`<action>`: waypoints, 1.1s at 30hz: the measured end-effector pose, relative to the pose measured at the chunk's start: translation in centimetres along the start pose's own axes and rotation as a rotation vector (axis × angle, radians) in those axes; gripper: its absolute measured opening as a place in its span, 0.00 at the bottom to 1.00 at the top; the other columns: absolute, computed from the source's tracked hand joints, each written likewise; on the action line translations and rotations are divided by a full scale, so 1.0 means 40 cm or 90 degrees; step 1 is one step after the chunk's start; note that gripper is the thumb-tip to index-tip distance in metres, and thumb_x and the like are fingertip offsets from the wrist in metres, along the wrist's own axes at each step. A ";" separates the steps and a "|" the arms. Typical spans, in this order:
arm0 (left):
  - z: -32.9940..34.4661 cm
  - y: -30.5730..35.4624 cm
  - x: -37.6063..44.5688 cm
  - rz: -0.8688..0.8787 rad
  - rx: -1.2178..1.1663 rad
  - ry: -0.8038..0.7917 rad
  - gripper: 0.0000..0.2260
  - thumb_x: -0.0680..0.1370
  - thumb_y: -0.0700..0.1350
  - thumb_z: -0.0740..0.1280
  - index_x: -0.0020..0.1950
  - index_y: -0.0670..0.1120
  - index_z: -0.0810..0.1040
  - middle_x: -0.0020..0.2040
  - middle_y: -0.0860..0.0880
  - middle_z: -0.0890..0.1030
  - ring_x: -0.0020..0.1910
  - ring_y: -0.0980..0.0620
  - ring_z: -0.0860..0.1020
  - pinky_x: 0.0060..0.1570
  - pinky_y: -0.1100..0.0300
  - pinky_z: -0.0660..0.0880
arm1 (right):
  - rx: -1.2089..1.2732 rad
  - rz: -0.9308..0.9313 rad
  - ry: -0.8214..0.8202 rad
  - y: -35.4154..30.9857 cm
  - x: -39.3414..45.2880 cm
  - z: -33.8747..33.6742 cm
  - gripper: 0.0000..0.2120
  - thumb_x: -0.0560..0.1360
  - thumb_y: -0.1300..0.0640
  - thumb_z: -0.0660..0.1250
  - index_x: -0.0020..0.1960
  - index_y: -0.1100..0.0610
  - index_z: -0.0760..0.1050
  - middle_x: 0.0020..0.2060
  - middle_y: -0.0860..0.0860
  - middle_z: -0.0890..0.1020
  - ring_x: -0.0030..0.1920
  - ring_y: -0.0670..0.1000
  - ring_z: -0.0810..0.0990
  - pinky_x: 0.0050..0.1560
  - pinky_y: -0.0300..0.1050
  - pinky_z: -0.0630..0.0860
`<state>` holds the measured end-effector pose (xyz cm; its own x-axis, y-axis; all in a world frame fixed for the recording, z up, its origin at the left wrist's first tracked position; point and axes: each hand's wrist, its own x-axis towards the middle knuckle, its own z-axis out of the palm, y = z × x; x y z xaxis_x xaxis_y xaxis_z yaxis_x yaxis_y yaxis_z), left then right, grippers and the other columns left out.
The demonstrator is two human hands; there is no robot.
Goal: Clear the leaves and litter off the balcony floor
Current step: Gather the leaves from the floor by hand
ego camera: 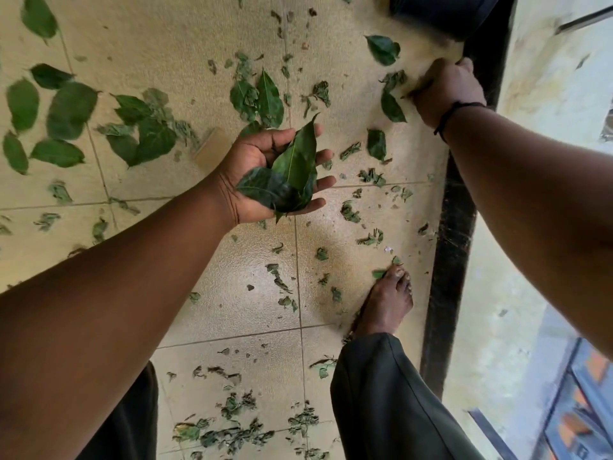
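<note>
Green leaves and torn leaf scraps lie scattered over the beige tiled balcony floor. My left hand is palm up at the centre, and a small bunch of whole leaves lies in its cupped palm with the fingers fairly straight. My right hand, with a black band at the wrist, is down at the floor by the dark edge. It shows its back, and its fingertips are hidden beside a torn leaf. Whether it holds anything is unclear.
Several large whole leaves lie at the left, and shredded bits lie near my legs. A dark kerb runs along the right edge, with an open drop beyond it. A dark container stands at the top right. My bare right foot is on the tiles.
</note>
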<state>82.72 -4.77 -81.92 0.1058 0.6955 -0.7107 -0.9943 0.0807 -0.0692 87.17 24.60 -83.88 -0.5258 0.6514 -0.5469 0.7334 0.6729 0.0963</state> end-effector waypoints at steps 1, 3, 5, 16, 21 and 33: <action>0.002 -0.002 0.001 0.006 -0.002 0.009 0.14 0.79 0.53 0.58 0.54 0.55 0.83 0.56 0.50 0.82 0.56 0.43 0.82 0.52 0.46 0.80 | 0.034 0.021 0.008 0.003 -0.014 -0.005 0.17 0.79 0.50 0.64 0.65 0.57 0.73 0.66 0.59 0.69 0.58 0.63 0.76 0.58 0.52 0.73; 0.005 -0.003 0.006 0.022 -0.012 0.027 0.14 0.80 0.53 0.58 0.54 0.55 0.84 0.57 0.50 0.82 0.57 0.43 0.81 0.53 0.46 0.80 | 0.114 0.038 0.033 0.002 -0.063 -0.026 0.15 0.78 0.49 0.66 0.60 0.56 0.78 0.62 0.56 0.73 0.57 0.57 0.77 0.53 0.47 0.73; 0.011 0.001 0.010 0.038 -0.025 0.041 0.14 0.80 0.52 0.58 0.54 0.54 0.83 0.57 0.50 0.82 0.58 0.43 0.81 0.54 0.45 0.79 | 0.213 0.031 0.013 -0.012 -0.136 -0.054 0.10 0.76 0.49 0.70 0.53 0.54 0.79 0.48 0.48 0.79 0.47 0.47 0.79 0.41 0.38 0.72; 0.022 0.018 0.019 0.043 -0.011 0.030 0.14 0.81 0.53 0.57 0.52 0.53 0.83 0.58 0.49 0.81 0.59 0.43 0.79 0.57 0.44 0.76 | 0.675 0.014 -0.249 -0.183 -0.393 -0.076 0.11 0.75 0.50 0.72 0.45 0.57 0.76 0.35 0.48 0.80 0.24 0.38 0.72 0.26 0.33 0.69; 0.012 0.029 -0.003 0.035 -0.014 -0.014 0.14 0.79 0.53 0.58 0.57 0.56 0.82 0.57 0.51 0.82 0.60 0.44 0.79 0.56 0.45 0.77 | 0.611 0.156 -0.061 -0.113 -0.215 0.001 0.09 0.78 0.50 0.68 0.49 0.56 0.74 0.36 0.48 0.78 0.31 0.43 0.75 0.30 0.35 0.74; -0.038 0.020 -0.036 0.029 0.000 0.001 0.14 0.78 0.54 0.60 0.56 0.56 0.83 0.59 0.51 0.82 0.58 0.44 0.81 0.53 0.45 0.79 | 0.343 0.161 -0.107 -0.047 -0.026 0.061 0.13 0.77 0.53 0.68 0.59 0.56 0.75 0.48 0.52 0.79 0.46 0.50 0.78 0.50 0.45 0.80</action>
<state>81.74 -6.80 -82.00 0.0612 0.6973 -0.7142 -0.9981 0.0498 -0.0369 87.38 21.81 -85.53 -0.2636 0.6740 -0.6901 0.9642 0.2046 -0.1684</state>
